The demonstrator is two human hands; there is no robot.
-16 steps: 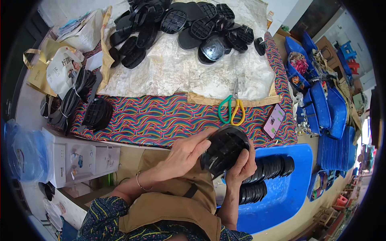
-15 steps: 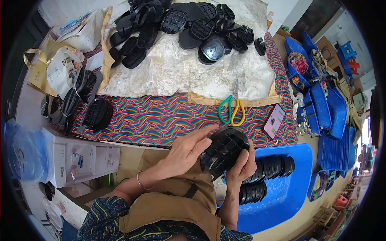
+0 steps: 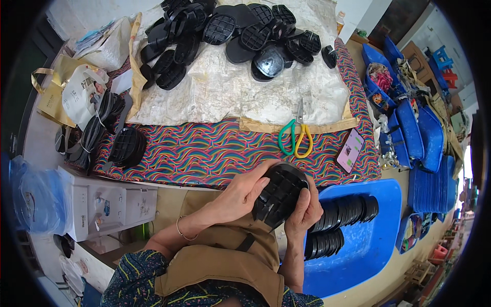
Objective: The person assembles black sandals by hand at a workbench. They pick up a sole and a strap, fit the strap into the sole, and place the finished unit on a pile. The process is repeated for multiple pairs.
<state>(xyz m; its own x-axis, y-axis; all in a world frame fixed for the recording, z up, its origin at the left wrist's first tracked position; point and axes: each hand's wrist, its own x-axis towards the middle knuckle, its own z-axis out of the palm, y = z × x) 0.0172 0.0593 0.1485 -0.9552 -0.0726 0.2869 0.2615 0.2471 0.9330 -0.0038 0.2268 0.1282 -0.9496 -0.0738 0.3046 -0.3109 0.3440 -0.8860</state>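
Above my lap I hold a black moulded pad [image 3: 279, 193], oval with a raised grid on the side facing up and a pointed lower end. On its left rim my left hand [image 3: 244, 190] is closed, fingers hidden partly behind the top edge. Around its right rim wraps my right hand [image 3: 303, 211], thumb pressed on the grid side. Just beyond the pad, scissors [image 3: 295, 140] with one green and one yellow handle lie on the table. Similar black pads [image 3: 220, 28] are heaped at the far side on a dirty white sheet [image 3: 204, 97].
A blue tub [image 3: 353, 266] at my right holds rows of stacked black pads [image 3: 335, 215]. A phone [image 3: 351, 150] lies near the right edge of the patterned tablecloth [image 3: 204, 148]. More pads [image 3: 127, 146] and bundled black straps [image 3: 94, 123] sit at the left, above a white drawer unit [image 3: 110, 207].
My left hand has come in from hovering at the pad's edge to gripping its left rim. The pad has turned slightly and shifted a little left and down.
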